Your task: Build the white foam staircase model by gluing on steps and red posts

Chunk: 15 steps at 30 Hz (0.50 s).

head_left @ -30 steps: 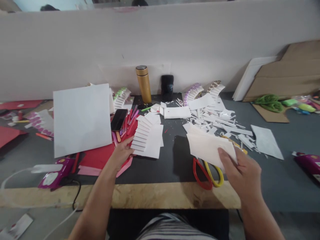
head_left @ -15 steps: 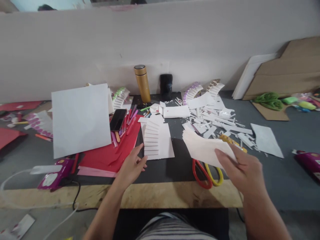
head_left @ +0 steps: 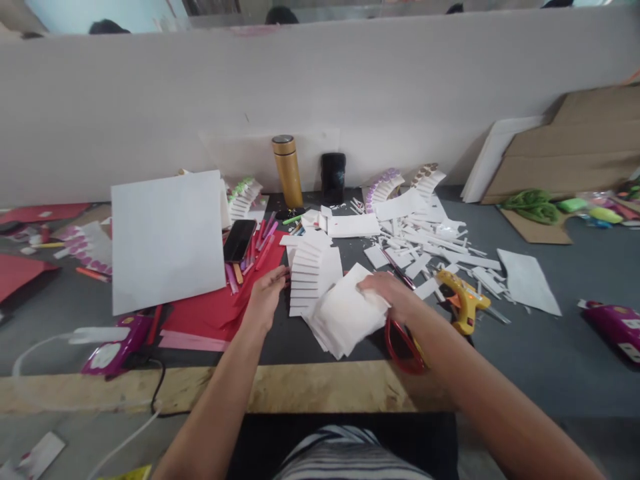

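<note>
My right hand (head_left: 393, 293) grips a fanned bundle of white paper sheets (head_left: 345, 313) by its upper right corner. The bundle hangs tilted over the lower right of a white card base and hides part of it. On that base curves a row of overlapping white strips (head_left: 304, 277), like small steps. My left hand (head_left: 270, 297) is beside the left edge of the strips, fingers stretched out and holding nothing; whether the fingertips touch the edge I cannot tell. Red-handled scissors (head_left: 403, 350) lie under my right forearm, partly hidden.
A yellow glue gun (head_left: 465, 300) lies right of my right arm, near white paper scraps (head_left: 430, 240). Red sheets (head_left: 210, 313), a phone (head_left: 239, 241) and a large white board (head_left: 167, 243) are at the left. A gold flask (head_left: 287, 172) stands at the back.
My right hand has swung left with the paper sheets, from above the scissors to beside the stepped strips. The glue gun now shows. My left hand has shifted slightly up.
</note>
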Each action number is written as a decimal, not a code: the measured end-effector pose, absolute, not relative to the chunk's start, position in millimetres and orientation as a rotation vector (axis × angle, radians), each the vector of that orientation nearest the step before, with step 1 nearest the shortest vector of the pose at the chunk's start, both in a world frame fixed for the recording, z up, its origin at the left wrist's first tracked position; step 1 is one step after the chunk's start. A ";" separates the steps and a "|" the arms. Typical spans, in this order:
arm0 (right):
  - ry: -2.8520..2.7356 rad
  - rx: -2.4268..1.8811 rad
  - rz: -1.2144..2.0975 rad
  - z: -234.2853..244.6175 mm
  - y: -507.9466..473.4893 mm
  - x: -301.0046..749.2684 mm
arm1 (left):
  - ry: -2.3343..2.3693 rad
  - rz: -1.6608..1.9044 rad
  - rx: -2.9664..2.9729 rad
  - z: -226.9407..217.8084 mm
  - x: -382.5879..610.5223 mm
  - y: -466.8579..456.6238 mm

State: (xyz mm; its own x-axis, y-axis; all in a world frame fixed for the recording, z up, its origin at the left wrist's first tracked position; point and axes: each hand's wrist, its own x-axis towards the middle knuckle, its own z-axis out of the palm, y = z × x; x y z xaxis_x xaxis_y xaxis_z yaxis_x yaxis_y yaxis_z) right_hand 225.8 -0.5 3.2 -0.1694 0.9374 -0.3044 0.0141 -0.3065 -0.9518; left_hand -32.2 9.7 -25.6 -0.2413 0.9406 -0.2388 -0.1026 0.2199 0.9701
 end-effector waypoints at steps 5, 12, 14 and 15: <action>-1.027 -1.305 1.759 -2.3 -6.0 218.0 | 1.423 1.229 0.847 -26.9 -35.9 22.0; -0.919 -1.305 1.791 -1.4 -11.6 215.7 | 1.339 1.253 0.776 -25.3 -28.0 13.9; -0.907 -1.328 1.763 -0.9 -4.6 212.4 | 1.311 1.264 0.784 -24.6 -26.5 8.4; -0.906 -1.339 1.753 -0.4 -1.1 210.9 | 1.299 1.267 0.795 -24.3 -26.3 5.2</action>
State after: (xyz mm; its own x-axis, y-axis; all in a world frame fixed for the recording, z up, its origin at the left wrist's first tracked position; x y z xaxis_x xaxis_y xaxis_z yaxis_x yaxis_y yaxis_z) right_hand 210.9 -1.1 -0.4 -0.1825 0.8735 -0.4514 -0.1365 -0.4771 -0.8682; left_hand -26.3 5.2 -24.3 -0.1733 0.9545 -0.2425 -0.2183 0.2029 0.9546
